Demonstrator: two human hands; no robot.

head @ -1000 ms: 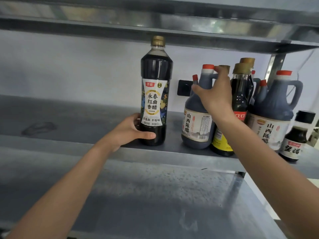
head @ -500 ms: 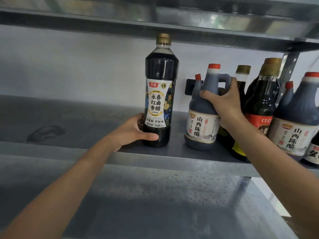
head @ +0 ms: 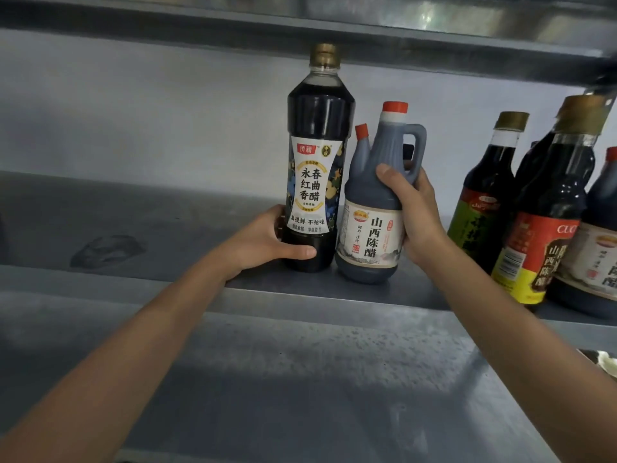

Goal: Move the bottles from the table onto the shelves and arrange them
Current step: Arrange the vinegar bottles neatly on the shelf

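grips the tall bottle (head: 320, 162) low down with the left hand (head: 263, 240): fingers (head: 295, 252) curled round the dark base, thumb laid across the front just under the white label, the rest gone behind the bottle. stands upright on the middle shelf (head: 150, 225), gold cap close under the upper shelf (head: 300, 25), dark liquid up to the shoulder.

holds the handled jug (head: 370, 208) with the right hand (head: 420, 218), fingers wrapped round the jug's right side just below the handle, thumb pressed on the front shoulder above the pale label. red cap on top, body leaning a little toward the tall bottle, base down at the middle shelf near its front edge; cannot tell whether fully resting there. just beside the tall bottle, bottom edges meeting or nearly so; cannot tell if touching.

behind the jug, in the gap between the two, a small red-capped bottle (head: 361, 142), only neck and shoulder showing.

further right on the same shelf, apart from the jug, a cluster of dark bottles: a green-labelled bottle (head: 484, 202) with a gold cap, a red-and-yellow-labelled bottle (head: 547, 228) in front of it, and part of another jug (head: 601, 248) cut off at the right edge.

behind everything, a pale wall (head: 150, 121). below, a lower shelf (head: 300, 379) of grey metal, both bare forearms reaching over it.
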